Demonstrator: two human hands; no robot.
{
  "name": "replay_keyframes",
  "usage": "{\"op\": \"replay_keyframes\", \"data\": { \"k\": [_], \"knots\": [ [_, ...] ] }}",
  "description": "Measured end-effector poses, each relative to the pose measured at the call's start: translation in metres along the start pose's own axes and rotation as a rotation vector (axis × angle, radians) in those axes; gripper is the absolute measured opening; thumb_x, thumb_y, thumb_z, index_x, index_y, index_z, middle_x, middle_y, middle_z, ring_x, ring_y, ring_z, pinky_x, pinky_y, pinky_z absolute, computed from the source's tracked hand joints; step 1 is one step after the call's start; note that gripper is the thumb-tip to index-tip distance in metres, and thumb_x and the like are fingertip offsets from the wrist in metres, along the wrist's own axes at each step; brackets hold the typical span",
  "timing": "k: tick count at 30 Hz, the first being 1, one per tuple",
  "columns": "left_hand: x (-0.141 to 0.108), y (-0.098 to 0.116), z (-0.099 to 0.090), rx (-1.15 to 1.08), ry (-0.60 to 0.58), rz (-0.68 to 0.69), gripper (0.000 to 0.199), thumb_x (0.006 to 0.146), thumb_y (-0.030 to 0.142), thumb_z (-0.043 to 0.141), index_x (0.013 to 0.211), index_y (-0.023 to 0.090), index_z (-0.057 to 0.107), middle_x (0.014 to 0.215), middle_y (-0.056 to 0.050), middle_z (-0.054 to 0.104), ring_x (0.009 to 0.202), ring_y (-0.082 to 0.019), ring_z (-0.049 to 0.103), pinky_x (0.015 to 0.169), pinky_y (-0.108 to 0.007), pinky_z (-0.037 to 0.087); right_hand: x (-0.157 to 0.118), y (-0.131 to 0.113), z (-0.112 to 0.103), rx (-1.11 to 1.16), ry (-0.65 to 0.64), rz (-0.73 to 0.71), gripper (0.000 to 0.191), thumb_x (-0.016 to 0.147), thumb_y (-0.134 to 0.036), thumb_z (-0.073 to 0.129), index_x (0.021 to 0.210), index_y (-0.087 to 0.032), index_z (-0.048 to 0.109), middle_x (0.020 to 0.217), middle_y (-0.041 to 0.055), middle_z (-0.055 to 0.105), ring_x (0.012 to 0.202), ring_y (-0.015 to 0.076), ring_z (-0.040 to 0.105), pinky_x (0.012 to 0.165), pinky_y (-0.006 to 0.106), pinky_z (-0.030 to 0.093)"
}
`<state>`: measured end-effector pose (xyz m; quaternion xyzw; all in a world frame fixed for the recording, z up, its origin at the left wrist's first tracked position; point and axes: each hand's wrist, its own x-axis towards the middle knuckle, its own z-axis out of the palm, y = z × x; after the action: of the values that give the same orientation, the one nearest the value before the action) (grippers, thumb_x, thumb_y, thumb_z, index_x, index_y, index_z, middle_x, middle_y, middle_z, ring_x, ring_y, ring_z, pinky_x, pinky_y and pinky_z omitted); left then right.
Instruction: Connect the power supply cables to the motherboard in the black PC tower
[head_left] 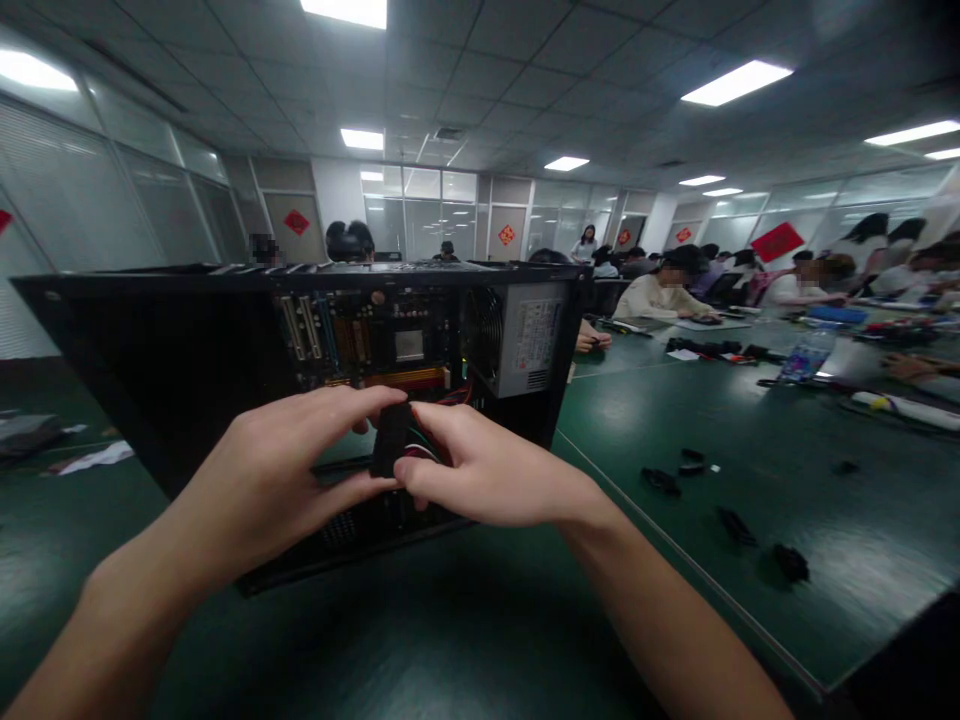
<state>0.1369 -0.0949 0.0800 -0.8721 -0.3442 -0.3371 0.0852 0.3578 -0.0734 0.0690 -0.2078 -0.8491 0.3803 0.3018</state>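
A black power connector (391, 440) with several coloured wires (424, 440) is held in front of an open computer case (574, 330). My left hand (289, 470) pinches the connector from the left, thumb below and fingers above. From the right, my right hand (480, 455) is closed round the connector's wire side, the thumb pressed near its lower edge. Behind the hands, inside the case, are a motherboard (360, 335) with a bare square processor socket area (410, 345) and a silver power supply (529, 340) with a fan. My hands hide the lower part of the board.
On the green table (645, 600), small black parts (660, 481) lie to the right, with a plastic bottle (806, 355) farther back. White paper (97, 457) lies at the left. Other people, including a person in a pale top (660, 295), sit around the table.
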Motion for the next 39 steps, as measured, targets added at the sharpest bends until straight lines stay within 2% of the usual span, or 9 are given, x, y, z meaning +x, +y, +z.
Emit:
{"op": "replay_keyframes", "data": {
  "k": [3, 7, 14, 23, 28, 31, 36, 39],
  "knots": [
    [-0.002, -0.002, 0.003, 0.129, -0.018, 0.099, 0.054, 0.085, 0.048, 0.063, 0.133, 0.027, 0.054, 0.121, -0.008, 0.068, 0.106, -0.026, 0.067, 0.094, -0.042, 0.055, 0.000, 0.001, -0.001, -0.016, -0.030, 0.007, 0.009, 0.088, -0.020, 0.051, 0.095, -0.016, 0.054, 0.079, -0.0015, 0.059, 0.069, 0.0118, 0.054, 0.061, 0.023, 0.044],
    [-0.002, -0.006, 0.005, 0.182, -0.001, 0.149, 0.053, 0.088, 0.051, 0.057, 0.135, 0.027, 0.051, 0.120, -0.008, 0.069, 0.104, -0.025, 0.068, 0.091, -0.040, 0.057, 0.001, 0.003, 0.000, -0.034, -0.015, -0.013, 0.009, 0.086, -0.021, 0.052, 0.095, -0.016, 0.054, 0.078, -0.0021, 0.058, 0.069, 0.0115, 0.053, 0.060, 0.022, 0.042],
    [0.001, -0.005, 0.007, 0.237, 0.106, 0.182, 0.052, 0.089, 0.051, 0.056, 0.136, 0.028, 0.051, 0.116, -0.008, 0.070, 0.099, -0.025, 0.069, 0.083, -0.038, 0.059, 0.003, -0.003, 0.003, -0.085, 0.082, -0.041, 0.009, 0.085, -0.023, 0.053, 0.091, -0.016, 0.053, 0.077, -0.0030, 0.056, 0.068, 0.0109, 0.050, 0.058, 0.022, 0.039],
    [0.002, 0.001, 0.011, 0.219, 0.113, 0.196, 0.049, 0.091, 0.048, 0.054, 0.135, 0.028, 0.050, 0.116, -0.007, 0.069, 0.100, -0.023, 0.068, 0.083, -0.034, 0.059, -0.001, -0.004, -0.002, -0.102, 0.037, -0.029, 0.009, 0.086, -0.023, 0.053, 0.093, -0.017, 0.053, 0.075, -0.0033, 0.056, 0.064, 0.0102, 0.050, 0.058, 0.021, 0.040],
    [0.002, 0.005, 0.017, 0.333, 0.279, 0.129, 0.052, 0.089, 0.038, 0.060, 0.139, 0.029, 0.045, 0.118, -0.004, 0.067, 0.098, -0.020, 0.068, 0.084, -0.032, 0.058, 0.003, 0.001, -0.001, 0.015, 0.136, -0.057, 0.011, 0.089, -0.022, 0.051, 0.098, -0.017, 0.054, 0.079, -0.0023, 0.057, 0.068, 0.0112, 0.054, 0.063, 0.023, 0.045],
    [0.001, 0.003, 0.017, 0.435, 0.360, 0.169, 0.054, 0.086, 0.030, 0.066, 0.137, 0.031, 0.048, 0.120, -0.002, 0.067, 0.099, -0.019, 0.068, 0.086, -0.031, 0.056, 0.005, 0.002, 0.001, 0.059, 0.201, -0.068, 0.012, 0.092, -0.026, 0.053, 0.099, -0.017, 0.054, 0.083, -0.0007, 0.058, 0.075, 0.0124, 0.055, 0.068, 0.024, 0.047],
    [-0.002, -0.004, 0.012, 0.584, 0.464, 0.224, 0.059, 0.081, 0.033, 0.072, 0.135, 0.027, 0.050, 0.115, -0.005, 0.068, 0.096, -0.020, 0.068, 0.083, -0.032, 0.056, 0.005, 0.004, -0.002, 0.194, 0.134, -0.060, 0.027, 0.096, -0.042, 0.049, 0.098, -0.016, 0.056, 0.084, 0.0010, 0.060, 0.077, 0.0130, 0.057, 0.068, 0.025, 0.048],
    [-0.003, -0.006, 0.010, 0.571, 0.443, 0.175, 0.056, 0.082, 0.037, 0.072, 0.133, 0.028, 0.051, 0.114, -0.004, 0.068, 0.099, -0.021, 0.067, 0.084, -0.034, 0.055, 0.007, 0.008, -0.006, 0.214, 0.156, -0.052, 0.038, 0.097, -0.050, 0.045, 0.089, -0.015, 0.060, 0.081, 0.0017, 0.061, 0.077, 0.0136, 0.057, 0.071, 0.026, 0.049]
  ]
}}
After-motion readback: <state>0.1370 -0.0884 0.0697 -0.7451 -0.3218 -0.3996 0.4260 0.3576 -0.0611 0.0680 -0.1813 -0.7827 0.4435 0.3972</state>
